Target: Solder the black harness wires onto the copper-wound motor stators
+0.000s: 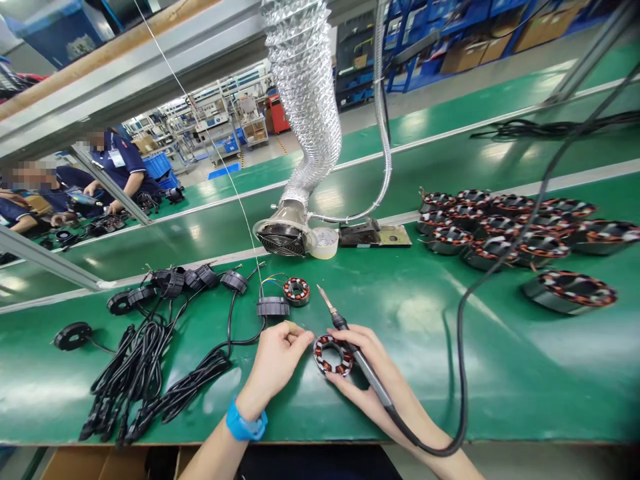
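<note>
My right hand holds a soldering iron across its fingers, tip pointing up and left. Between the same hand's thumb and fingers sits a motor stator, a ring with copper windings. My left hand, with a blue band at the wrist, is closed in a pinch at the stator's left edge. What its fingertips grip, if anything, is too small to make out. Just beyond the hands lie another stator with coloured wires and a black round housing on a cable.
Black housings with bundled cables lie at left. Rows of stators stand at right. A fan under a foil duct, a tape roll and a metal block line the back. The iron's cord loops at right. Co-workers sit far left.
</note>
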`<act>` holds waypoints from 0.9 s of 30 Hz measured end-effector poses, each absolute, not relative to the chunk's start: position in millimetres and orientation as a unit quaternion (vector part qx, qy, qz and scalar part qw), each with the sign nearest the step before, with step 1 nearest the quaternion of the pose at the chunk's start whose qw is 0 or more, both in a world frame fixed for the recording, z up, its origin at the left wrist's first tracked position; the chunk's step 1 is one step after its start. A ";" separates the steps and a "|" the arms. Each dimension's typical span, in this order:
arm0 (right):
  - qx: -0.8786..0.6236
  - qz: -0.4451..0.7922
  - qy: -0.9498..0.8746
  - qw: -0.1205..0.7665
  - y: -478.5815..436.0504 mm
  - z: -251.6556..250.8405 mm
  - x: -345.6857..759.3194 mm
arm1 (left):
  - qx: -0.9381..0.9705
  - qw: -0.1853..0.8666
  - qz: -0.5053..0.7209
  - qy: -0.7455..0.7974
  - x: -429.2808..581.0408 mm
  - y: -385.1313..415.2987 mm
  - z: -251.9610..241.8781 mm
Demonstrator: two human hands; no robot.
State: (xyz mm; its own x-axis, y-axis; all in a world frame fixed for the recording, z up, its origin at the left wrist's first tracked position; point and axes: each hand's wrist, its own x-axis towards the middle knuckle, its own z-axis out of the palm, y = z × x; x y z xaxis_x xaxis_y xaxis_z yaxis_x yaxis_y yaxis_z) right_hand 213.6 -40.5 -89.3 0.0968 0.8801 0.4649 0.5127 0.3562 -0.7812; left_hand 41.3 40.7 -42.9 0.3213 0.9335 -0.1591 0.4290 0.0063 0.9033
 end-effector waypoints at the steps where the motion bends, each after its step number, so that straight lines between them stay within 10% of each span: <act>1: -0.538 0.183 -0.647 0.509 -40.7 -88.7 213.6 | 0.650 0.503 0.259 0.507 42.8 41.4 -43.6; 20: -0.508 0.206 -0.670 0.500 -37.9 -98.9 215.7 | 0.608 0.653 0.168 0.419 35.6 36.4 -25.3; 27: -0.518 0.207 -0.667 0.494 -39.2 -100.4 213.9 | 0.732 0.428 0.231 0.477 29.0 41.3 -19.4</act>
